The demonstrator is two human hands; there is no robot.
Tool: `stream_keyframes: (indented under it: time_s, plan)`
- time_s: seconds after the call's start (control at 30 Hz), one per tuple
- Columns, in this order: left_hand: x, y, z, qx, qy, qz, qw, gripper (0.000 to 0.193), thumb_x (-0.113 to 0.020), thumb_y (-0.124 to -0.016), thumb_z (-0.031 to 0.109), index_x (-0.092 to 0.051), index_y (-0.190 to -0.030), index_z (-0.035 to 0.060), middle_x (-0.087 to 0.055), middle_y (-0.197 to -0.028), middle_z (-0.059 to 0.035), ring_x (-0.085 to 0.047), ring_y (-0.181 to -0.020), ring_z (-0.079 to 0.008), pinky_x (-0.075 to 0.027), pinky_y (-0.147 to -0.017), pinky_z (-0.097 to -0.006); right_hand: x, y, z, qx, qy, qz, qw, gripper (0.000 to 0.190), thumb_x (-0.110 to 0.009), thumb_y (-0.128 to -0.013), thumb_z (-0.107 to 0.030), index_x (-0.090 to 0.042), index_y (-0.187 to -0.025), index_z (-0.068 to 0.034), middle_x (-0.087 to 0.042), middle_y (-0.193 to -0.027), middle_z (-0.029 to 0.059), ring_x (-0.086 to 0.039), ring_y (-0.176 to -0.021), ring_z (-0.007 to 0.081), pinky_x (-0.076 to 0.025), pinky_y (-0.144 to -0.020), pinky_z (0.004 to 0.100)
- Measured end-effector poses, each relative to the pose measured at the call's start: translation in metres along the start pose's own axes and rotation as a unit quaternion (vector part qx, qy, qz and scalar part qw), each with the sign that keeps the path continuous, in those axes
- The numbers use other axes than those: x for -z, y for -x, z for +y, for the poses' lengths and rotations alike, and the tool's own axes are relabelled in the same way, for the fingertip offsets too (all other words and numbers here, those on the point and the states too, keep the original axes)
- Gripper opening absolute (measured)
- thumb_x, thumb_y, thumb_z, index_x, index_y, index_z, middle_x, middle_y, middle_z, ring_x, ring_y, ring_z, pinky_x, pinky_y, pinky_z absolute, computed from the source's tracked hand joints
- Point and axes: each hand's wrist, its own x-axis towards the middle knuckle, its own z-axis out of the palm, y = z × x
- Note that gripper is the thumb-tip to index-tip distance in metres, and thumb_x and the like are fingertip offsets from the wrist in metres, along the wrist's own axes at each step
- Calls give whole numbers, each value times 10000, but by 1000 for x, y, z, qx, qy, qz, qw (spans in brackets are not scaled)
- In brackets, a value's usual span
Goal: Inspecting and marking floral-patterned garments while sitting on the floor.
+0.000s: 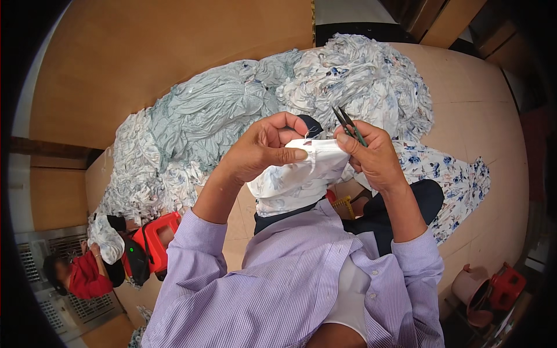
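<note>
A white floral cloth garment is stretched between both hands above my lap. My left hand pinches its hemmed edge between thumb and fingers, beside a few loose thread ends. My right hand grips the same edge with the thumb and also holds thread snips with dark blades and a green handle. The blades point up and away from the cloth, slightly apart.
Heaped floral fabric and grey-green fabric lie ahead along a brown panel. Blue-flowered cloth spreads at right. A person in red handles cloth at left, near a red plastic stool. A pink bucket stands lower right.
</note>
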Motion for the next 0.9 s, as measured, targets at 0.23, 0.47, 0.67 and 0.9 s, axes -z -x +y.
stream_keyframes:
  time_s: [0.23, 0.47, 0.67, 0.9]
  plan:
    - [8, 3, -7, -42, -240, 54, 968, 343, -682, -720, -95, -586, -1013, 56, -645, -826, -29, -555, -667, -77, -422, -614, -195, 8, 10, -3, 25, 133, -6, 991, 111, -686, -825, -76, -667, -916, -15, -576, -690, -19, -408, -533, 35, -330, -494, 163]
    - [6, 19, -17, -52, -429, -15, 902, 331, -651, -674, -100, -627, -961, 63, -583, -778, 0, -508, -649, -120, -407, -618, -256, 3, 39, 9, 1, 134, -36, 990, 79, -691, -815, -65, -662, -863, -10, -586, -702, -16, -455, -613, 39, -366, -599, 141]
    - [-29, 33, -43, -178, -408, -73, 892, 289, -649, -685, -82, -623, -944, 45, -565, -827, -21, -509, -682, -166, -409, -606, -271, 21, 53, 42, -88, 85, -45, 991, 86, -705, -798, -41, -660, -860, -2, -592, -713, -13, -452, -619, 38, -358, -582, 147]
    - [-56, 32, -47, -248, -496, -150, 818, 201, -620, -641, -34, -570, -817, 50, -498, -793, -52, -493, -709, -244, -424, -636, -316, 28, 65, 63, -101, 88, 0, 991, 132, -681, -807, -42, -653, -927, 7, -557, -704, -19, -435, -614, 45, -347, -566, 159]
